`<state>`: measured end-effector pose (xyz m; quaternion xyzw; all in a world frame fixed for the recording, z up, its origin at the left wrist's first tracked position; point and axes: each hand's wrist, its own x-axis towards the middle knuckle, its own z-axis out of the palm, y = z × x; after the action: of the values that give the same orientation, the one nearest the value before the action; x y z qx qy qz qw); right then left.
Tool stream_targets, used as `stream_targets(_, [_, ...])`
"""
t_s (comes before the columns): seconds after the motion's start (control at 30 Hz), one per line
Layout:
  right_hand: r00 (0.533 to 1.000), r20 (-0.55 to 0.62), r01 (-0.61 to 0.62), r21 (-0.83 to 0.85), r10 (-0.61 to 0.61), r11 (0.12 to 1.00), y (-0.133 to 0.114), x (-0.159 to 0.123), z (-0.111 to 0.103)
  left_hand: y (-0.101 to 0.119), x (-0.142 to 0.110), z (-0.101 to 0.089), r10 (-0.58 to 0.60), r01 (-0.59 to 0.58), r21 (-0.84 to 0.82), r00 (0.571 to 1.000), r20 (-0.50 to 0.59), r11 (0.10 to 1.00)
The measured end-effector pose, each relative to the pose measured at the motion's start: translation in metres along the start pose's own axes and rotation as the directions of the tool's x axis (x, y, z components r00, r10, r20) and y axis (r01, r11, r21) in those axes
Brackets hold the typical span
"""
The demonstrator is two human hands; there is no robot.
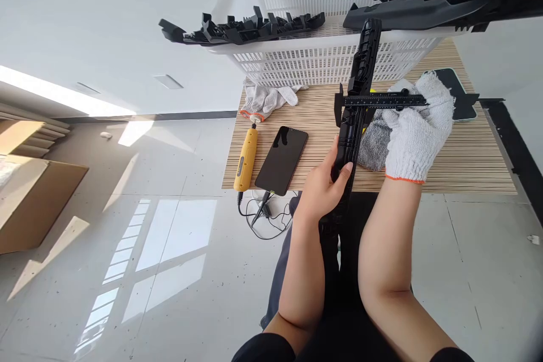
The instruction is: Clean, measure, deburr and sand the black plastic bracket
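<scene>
My bare left hand (324,186) is wrapped round a long black plastic part (351,130), which runs from near my lap up toward the basket. In a white knitted glove with an orange cuff, my right hand (418,130) grips a black vernier caliper (382,101). The caliper lies across the black part, its jaws at the part's left side. Its far end sticks out to the right of the glove. Below the caliper, next to the glove, lies a grey cloth (375,144), with a bit of yellow showing beside it.
A white plastic basket (297,63) at the back bears several black plastic parts (250,28). On the striped wooden table (322,119) lie a yellow corded power tool (246,159), a dark phone (282,159) and a white glove (271,97). Cables (271,215) hang off the front edge.
</scene>
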<state>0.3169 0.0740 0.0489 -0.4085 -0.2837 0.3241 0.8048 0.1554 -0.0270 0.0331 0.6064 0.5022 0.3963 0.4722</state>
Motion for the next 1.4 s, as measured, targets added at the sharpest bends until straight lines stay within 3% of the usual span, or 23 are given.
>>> stream_targets(0.2, [0.991,0.083,-0.088,-0.206,0.107,0.975,-0.02,0.0,-0.021,-0.001,0.0,0.0,-0.001,0.001,-0.011,1.0,-0.007,1.0])
stream_targets(0.4, [0.983,0.128,-0.094,-0.245,0.128,0.965,-0.024,-0.002,-0.024,-0.005,0.001,0.0,0.031,-0.031,0.005,1.0,0.004,1.0])
stream_targets(0.63, [0.985,0.144,-0.072,-0.138,0.092,0.988,-0.019,-0.005,-0.018,-0.015,0.001,0.001,0.034,-0.033,-0.051,0.999,0.025,0.998])
stream_targets(0.9, [0.987,0.126,-0.096,-0.066,0.104,0.993,-0.021,-0.015,-0.002,-0.022,0.0,-0.003,0.01,0.003,-0.255,0.999,0.052,0.967])
stream_targets(1.2, [0.999,-0.013,0.052,0.086,-0.051,0.995,-0.01,-0.014,0.004,-0.007,-0.002,-0.002,-0.084,0.096,-0.179,0.994,0.073,0.979])
stream_targets(1.4, [0.991,0.035,0.118,0.263,-0.131,0.958,-0.002,-0.008,-0.003,-0.004,-0.001,-0.003,-0.124,0.141,-0.187,0.987,0.103,0.972])
